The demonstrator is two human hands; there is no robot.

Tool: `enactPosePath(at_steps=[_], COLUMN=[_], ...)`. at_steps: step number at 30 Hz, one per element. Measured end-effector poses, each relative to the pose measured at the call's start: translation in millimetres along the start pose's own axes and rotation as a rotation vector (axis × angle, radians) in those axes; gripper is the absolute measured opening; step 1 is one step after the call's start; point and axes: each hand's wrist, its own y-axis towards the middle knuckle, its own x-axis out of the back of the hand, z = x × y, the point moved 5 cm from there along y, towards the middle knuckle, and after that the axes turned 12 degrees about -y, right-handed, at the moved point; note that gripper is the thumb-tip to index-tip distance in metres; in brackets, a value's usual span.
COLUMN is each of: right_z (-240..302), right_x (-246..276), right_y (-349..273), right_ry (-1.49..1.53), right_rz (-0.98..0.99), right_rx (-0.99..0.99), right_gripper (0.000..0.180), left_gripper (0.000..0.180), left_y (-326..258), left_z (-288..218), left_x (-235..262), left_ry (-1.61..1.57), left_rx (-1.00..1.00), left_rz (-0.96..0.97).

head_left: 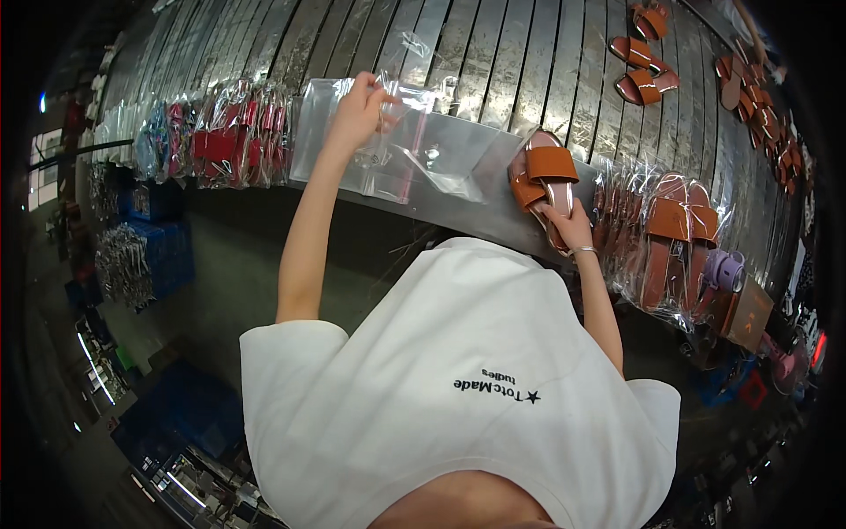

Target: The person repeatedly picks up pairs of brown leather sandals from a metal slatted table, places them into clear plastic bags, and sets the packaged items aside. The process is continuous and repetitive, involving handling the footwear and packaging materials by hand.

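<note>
Sandals (551, 165), one pair, brown wide straps, pale-edged soles; overlapped at the front edge of the metal worktop (498, 167), in your right hand (571, 227). Grip: your right hand closes on the near end, thumb laid over the insole, fingers underneath and mostly hidden. Left hand (359, 119): over the clear plastic bags (388, 150), fingers half curled; you cannot tell from this view whether they pinch film.

Handling, as judged: light; soles fairly stiff with slight give; straps softer, apt to crease if you squeeze them; smooth insoles may slide on each other. Best hold: both soles together at the near end, clear of the straps. Bags: thin, limp, slippery, prone to cling; take one layer by its edge.
</note>
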Motion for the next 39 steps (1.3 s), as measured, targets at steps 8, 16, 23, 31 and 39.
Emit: enactPosePath(at_steps=[8, 16, 23, 31, 39], right_z=[20, 108, 110, 69, 94], right_x=[40, 83, 56, -26, -14], right_y=[-12, -62, -75, -2, -25], right_ry=[0.065, 0.166, 0.057, -0.381, -0.128], right_rz=[-0.160, -0.106, -0.123, 0.211, 0.097], right_rx=[-0.017, 0.251, 0.250, 0.070, 0.141], right_gripper=[0.052, 0.038, 0.043, 0.055, 0.053], left_gripper=[0.015, 0.044, 0.057, 0.037, 0.015], left_y=[59, 19, -42, -5, 0], left_z=[94, 30, 185, 177, 145], left_x=[64, 31, -69, -86, -63], left_ry=[0.378, 1.231, 0.969, 0.779, 0.191], left_rx=[0.088, -0.725, -0.469, -0.500, -0.483], left_rz=[-0.323, -0.481, 0.173, -0.029, -0.138])
